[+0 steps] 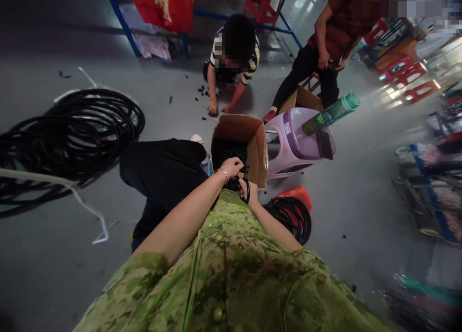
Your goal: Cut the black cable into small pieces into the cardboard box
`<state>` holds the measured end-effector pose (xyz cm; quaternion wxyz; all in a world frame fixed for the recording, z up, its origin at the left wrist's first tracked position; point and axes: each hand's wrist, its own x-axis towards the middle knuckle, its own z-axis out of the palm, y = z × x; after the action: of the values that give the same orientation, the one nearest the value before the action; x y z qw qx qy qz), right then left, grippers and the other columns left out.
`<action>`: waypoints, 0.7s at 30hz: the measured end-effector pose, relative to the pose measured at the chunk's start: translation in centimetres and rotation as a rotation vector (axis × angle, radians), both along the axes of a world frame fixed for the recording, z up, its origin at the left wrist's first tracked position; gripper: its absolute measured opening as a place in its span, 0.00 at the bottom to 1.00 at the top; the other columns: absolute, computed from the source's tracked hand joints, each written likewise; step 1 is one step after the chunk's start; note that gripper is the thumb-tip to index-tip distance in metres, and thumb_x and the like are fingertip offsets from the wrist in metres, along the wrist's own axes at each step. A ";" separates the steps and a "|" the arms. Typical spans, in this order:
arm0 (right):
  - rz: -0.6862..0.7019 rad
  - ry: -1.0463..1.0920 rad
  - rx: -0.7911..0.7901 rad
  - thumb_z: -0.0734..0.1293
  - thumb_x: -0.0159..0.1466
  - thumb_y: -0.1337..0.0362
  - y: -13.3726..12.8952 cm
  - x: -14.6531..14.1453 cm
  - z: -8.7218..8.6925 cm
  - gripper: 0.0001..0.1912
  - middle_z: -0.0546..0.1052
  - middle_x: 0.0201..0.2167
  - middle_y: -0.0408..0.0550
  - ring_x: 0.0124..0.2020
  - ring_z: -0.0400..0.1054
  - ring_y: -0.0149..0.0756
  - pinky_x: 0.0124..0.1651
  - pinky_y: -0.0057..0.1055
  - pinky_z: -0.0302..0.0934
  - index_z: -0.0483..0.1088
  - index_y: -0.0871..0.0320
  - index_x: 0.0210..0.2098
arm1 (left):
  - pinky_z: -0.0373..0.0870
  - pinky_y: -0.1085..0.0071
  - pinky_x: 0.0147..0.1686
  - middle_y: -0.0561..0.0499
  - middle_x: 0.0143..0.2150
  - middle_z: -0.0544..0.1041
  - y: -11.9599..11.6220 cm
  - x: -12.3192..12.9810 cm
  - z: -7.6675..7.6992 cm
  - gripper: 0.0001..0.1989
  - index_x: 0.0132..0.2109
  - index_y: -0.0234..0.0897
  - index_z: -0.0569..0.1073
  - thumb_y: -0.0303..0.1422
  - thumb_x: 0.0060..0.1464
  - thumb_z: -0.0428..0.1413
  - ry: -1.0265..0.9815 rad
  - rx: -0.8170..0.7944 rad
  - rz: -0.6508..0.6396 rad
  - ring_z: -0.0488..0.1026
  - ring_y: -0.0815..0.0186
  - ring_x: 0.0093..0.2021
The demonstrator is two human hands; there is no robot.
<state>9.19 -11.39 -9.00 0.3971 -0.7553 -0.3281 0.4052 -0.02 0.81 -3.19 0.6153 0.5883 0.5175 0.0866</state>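
The left hand (232,167) is curling its fingers above the opening of a cardboard box (257,154); whether they are pinching anything I cannot tell. Just beside it, the right hand (252,193) is clasping a black loop (248,191), whose narrow upper end is blending into the dark background, leaving its kind unclear. Small black pieces (231,150) are filling the box's shadowed bottom, partly hidden by the hands and too dark to tell apart. Beyond the right wall, a purple stool (294,130) is supporting a leaning green bottle (334,114) and a dark flat object (325,145). Below it, a black coil (301,219) is lying against something red, the forearm covering part of it. Across the box, a striped-sleeved person (218,48) is reaching to the floor; another person (306,77) is sitting nearby, cut off above. Leftward, a larger coil (46,134) is running out of view.
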 end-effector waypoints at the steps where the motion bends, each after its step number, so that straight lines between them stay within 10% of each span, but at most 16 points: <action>1: 0.000 -0.003 0.000 0.64 0.55 0.38 0.0 0.0 0.0 0.28 0.63 0.11 0.39 0.11 0.57 0.27 0.17 0.25 0.52 0.69 0.59 0.21 | 0.58 0.78 0.18 0.59 0.18 0.63 0.0 0.0 0.0 0.07 0.42 0.33 0.73 0.28 0.59 0.51 -0.001 -0.003 0.003 0.59 0.75 0.14; 21: -0.068 0.278 -0.155 0.66 0.56 0.42 0.4 0.4 1.8 0.26 0.69 0.15 0.42 0.13 0.61 0.27 0.16 0.23 0.54 0.71 0.62 0.27 | 0.61 0.77 0.20 0.58 0.19 0.65 -0.1 -0.2 0.7 0.09 0.42 0.33 0.76 0.29 0.59 0.51 0.074 0.021 -0.129 0.60 0.74 0.15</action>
<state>9.61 -11.01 -7.19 0.3928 -0.7309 -0.2122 0.5162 -0.27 0.68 -2.51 0.5938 0.6299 0.4997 0.0304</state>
